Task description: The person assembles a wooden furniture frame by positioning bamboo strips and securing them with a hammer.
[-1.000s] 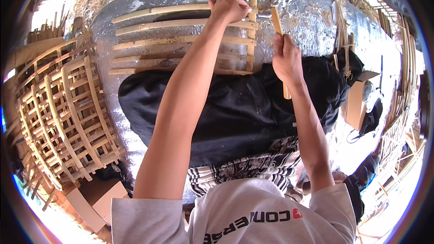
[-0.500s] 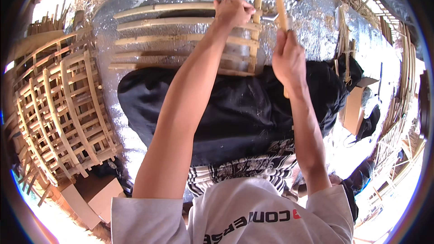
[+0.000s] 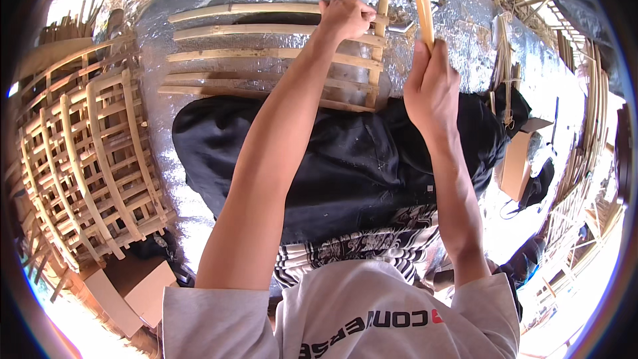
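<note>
A bamboo slat frame [image 3: 266,53] lies on a silvery foil-covered surface [image 3: 478,26], its near edge overlapping a black cloth [image 3: 345,166]. My left hand [image 3: 345,16] is closed around the frame where an upright bamboo strip [image 3: 382,0] crosses the top slats. To the right of that, my right hand [image 3: 432,86] grips the wooden handle of a hammer [image 3: 423,10]. The hammer points away from me, with its metal head near the top edge of the picture, just right of the upright strip.
A stack of finished bamboo lattice frames [image 3: 86,159] fills the left side. Cardboard boxes sit at lower left [image 3: 126,289] and at right [image 3: 515,163]. More bamboo strips and frames [image 3: 585,126] line the right edge.
The hammer has lifted and swung more upright, its head now higher by the upright strip. My left hand keeps its hold at the same crossing on the frame.
</note>
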Tool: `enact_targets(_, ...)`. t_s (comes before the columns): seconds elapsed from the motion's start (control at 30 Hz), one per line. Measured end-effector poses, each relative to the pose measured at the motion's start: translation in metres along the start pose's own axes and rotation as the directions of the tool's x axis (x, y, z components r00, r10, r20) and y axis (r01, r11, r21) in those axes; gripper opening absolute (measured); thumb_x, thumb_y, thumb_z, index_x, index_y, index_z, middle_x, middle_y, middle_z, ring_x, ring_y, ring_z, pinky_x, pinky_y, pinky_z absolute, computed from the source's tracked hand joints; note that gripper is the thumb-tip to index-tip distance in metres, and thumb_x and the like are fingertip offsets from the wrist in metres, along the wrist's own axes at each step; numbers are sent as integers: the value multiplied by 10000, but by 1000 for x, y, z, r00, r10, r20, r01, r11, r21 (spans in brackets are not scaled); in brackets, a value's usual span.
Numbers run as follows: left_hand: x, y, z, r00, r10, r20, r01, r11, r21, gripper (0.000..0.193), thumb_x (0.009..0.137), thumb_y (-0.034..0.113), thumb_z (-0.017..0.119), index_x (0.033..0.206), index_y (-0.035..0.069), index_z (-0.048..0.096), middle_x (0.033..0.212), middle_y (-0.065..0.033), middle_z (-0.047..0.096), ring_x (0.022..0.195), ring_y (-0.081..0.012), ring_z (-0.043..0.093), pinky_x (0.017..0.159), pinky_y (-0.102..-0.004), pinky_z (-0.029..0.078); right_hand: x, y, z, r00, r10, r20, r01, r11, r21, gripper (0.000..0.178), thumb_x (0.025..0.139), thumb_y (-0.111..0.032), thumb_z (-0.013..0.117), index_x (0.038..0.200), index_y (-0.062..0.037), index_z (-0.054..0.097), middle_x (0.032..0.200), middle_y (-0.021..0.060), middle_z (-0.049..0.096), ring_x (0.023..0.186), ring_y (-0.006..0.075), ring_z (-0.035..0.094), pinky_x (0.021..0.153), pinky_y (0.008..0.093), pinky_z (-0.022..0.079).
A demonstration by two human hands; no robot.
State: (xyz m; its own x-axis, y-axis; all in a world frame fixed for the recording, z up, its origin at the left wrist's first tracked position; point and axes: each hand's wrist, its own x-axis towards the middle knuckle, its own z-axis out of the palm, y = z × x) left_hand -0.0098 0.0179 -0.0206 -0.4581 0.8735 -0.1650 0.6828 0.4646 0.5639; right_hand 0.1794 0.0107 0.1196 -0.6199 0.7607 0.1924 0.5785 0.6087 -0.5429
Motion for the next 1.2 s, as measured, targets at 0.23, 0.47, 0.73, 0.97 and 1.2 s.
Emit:
enact_targets(0.23,1,-6,3,999,30,-46,-34,994,-105,190,889,361,669,1023,270,770,935,9,751,912,-211,675,903,-420,363,-1,20,6,998,21,52,-20,999,-30,213,1011,-191,515,912,-5,493,571,238,571,507,433,611,431,508,460)
enact_targets(0.47,-2,-3,6,997,37,-70,-52,975,-215,131,876,303,669,895,251,788,878,6,753,858,-204,690,912,-429,377,3,35,19,949,182,259,-95,944,-315,268,1024,-260,472,963,-1,495,641,276,617,598,462,646,507,536,506)
enact_targets(0.73,-6,-3,6,983,56,-173,-92,974,-208,102,863,268,684,843,258,783,841,26,750,812,-194,691,895,-419,384,-7,30,10,998,10,54,-8,999,-45,215,1022,-195,495,940,3,475,540,198,552,481,410,605,428,467,467)
enact_targets(0.97,-8,-5,2,991,19,-133,-44,982,-186,123,842,235,670,858,273,786,867,29,752,844,-190,682,900,-404,373,3,10,-3,995,59,76,-55,997,-56,231,1026,-199,493,894,-10,481,583,229,573,538,421,625,441,487,438)
enact_targets(1.2,-1,-1,8,991,46,-126,-72,974,-213,140,832,214,670,872,279,788,838,28,750,830,-194,680,883,-396,371,-12,38,25,960,151,236,-84,959,-271,252,1031,-229,451,966,11,498,627,254,605,582,461,634,493,527,487)
